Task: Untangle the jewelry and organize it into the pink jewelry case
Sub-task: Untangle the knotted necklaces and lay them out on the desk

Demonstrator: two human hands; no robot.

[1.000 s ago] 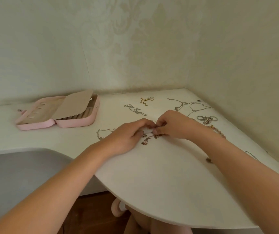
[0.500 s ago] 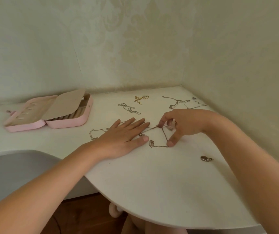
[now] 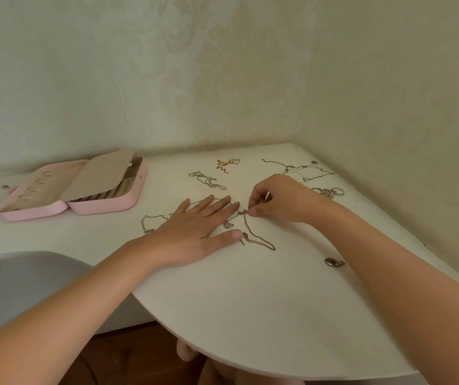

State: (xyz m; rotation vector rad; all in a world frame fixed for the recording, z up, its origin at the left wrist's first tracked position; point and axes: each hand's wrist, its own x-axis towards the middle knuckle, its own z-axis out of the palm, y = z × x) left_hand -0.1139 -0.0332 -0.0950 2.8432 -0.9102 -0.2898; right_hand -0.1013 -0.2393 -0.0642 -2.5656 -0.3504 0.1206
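A tangled thin chain point(image 3: 259, 240) with small pendants lies on the white table point(image 3: 250, 301) between my hands. My left hand point(image 3: 195, 229) rests flat, fingers spread, pressing part of the chain down. My right hand point(image 3: 278, 198) pinches the chain's knot at its fingertips, just right of my left fingertips. The pink jewelry case point(image 3: 103, 209) lies open at the back left, a beige flap folded over its right half.
More jewelry is scattered behind my hands: a silver chain point(image 3: 206, 180), a gold piece point(image 3: 222, 165), a long thin necklace point(image 3: 300, 170), rings point(image 3: 329, 191). A small round pendant point(image 3: 332, 262) lies by my right forearm. Walls close the corner behind and to the right.
My left hand went from pinching to lying flat on the chain. My right hand spread the chain out, then closed its fingertips on the knot.
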